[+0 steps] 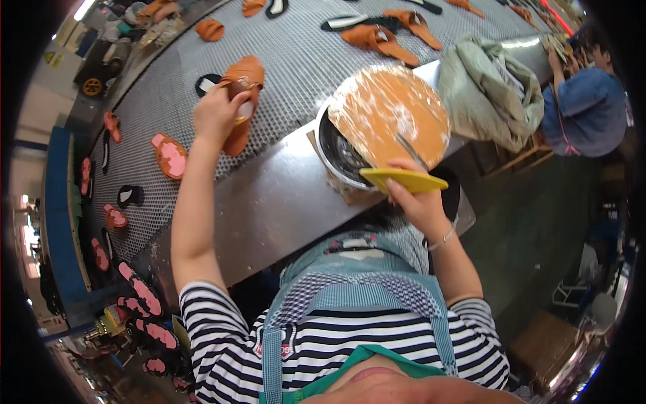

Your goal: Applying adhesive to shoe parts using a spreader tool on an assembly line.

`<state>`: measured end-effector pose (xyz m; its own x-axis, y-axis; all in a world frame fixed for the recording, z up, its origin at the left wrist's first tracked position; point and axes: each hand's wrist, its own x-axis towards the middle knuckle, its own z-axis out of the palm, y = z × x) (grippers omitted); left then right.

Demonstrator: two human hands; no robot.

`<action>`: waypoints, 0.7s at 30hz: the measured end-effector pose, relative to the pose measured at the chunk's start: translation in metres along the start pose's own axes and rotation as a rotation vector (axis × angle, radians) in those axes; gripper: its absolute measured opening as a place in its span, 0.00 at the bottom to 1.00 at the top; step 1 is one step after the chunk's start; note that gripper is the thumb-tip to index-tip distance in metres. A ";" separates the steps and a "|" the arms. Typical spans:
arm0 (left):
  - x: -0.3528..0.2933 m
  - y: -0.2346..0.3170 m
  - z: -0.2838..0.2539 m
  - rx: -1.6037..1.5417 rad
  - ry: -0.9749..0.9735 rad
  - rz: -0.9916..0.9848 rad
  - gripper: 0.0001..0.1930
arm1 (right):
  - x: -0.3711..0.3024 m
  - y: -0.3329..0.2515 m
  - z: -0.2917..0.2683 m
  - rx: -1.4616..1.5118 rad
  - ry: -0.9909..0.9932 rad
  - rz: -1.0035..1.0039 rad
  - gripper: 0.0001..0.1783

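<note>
Here, a left hand is at an orange sandal and a right hand pinches a yellow piece

The orange sandal lies near 11 o'clock in the view, on the bumpy grey belt. The left hand is just beside its straps and hides part of it. Its fingers are bent and the thumb sticks out, but the tips are hard to see, so I cannot tell if they pinch anything. A small pale thing with a yellow edge shows by this hand, too blurry to name. A black sole peeks out at the hand's 11 o'clock, partly covered.

The right hand is near 3 o'clock. Its thumb is in front of the flat yellow piece and its fingers go behind, partly hidden. A thin grey stick pokes up toward 11 o'clock from there; I cannot tell if it joins the yellow piece.

At 1 o'clock, a round orange board with shiny clear wrap hides much of a pot. A greenish sack is at 2 o'clock. Past it, the dark edge cuts off a person in blue.
</note>
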<state>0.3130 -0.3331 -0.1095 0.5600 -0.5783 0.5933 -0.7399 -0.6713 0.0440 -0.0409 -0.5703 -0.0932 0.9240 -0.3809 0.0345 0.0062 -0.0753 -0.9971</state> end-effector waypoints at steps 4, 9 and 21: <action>-0.083 0.029 -0.059 -0.099 -0.104 0.033 0.30 | 0.019 -0.006 0.001 -0.257 -0.073 -0.194 0.16; -0.166 0.076 -0.065 -0.085 -0.408 -0.164 0.35 | 0.037 -0.005 0.006 -0.838 -0.272 -0.375 0.14; -0.161 0.099 -0.063 -1.571 0.013 -1.049 0.29 | 0.038 0.005 0.000 -0.112 -0.136 0.179 0.13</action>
<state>0.1259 -0.2769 -0.1499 0.9526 -0.2630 -0.1529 0.2265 0.2774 0.9337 -0.0060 -0.5852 -0.0965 0.9494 -0.2708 -0.1594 -0.1981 -0.1221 -0.9726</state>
